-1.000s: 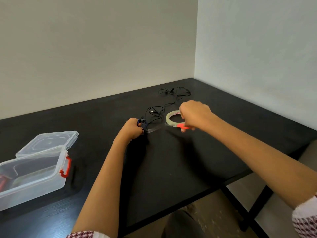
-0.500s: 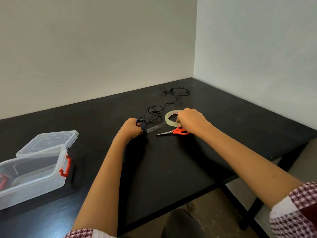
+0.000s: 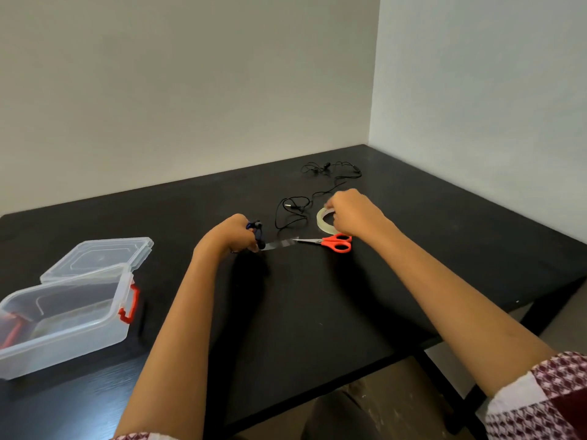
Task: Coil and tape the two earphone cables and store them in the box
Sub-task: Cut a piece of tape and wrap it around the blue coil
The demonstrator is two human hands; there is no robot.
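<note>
From the head camera: two bare hands work at a black counter [image 3: 317,296] set into a pale-walled corner. Two earphone cables are in play. One, the coiled earphone cable [image 3: 258,235], dark blue, is gripped in the left hand [image 3: 228,238] at the middle of the counter, fingers curled tight round it so that only the right end of the coil shows. The other, the loose black cable [image 3: 327,168], sprawls uncoiled farther off, from a tangle near the far corner to a loop just beyond the hands.

One strip of clear tape [image 3: 281,243] runs flat from the coil rightward to the blade tips of a single pair of orange-handled scissors [image 3: 336,242], which lie closed on the counter, handles to the right. Whether the strip joins the roll cannot be told.

One roll of clear tape [image 3: 322,222] lies flat just beyond the scissors. The right hand [image 3: 352,214] covers its right side, the fingers [image 3: 332,206] curled over the far rim and blurred.

One clear plastic box [image 3: 73,328] stands open at the near left, well apart from the hands, its lid [image 3: 101,255] folded back on the far side, a red latch [image 3: 128,304] on its right end and a second red part showing through its left wall.

Two patterned maroon-and-white sleeves, the right sleeve [image 3: 546,401] and the left sleeve [image 3: 133,436], edge the bottom of the frame.
</note>
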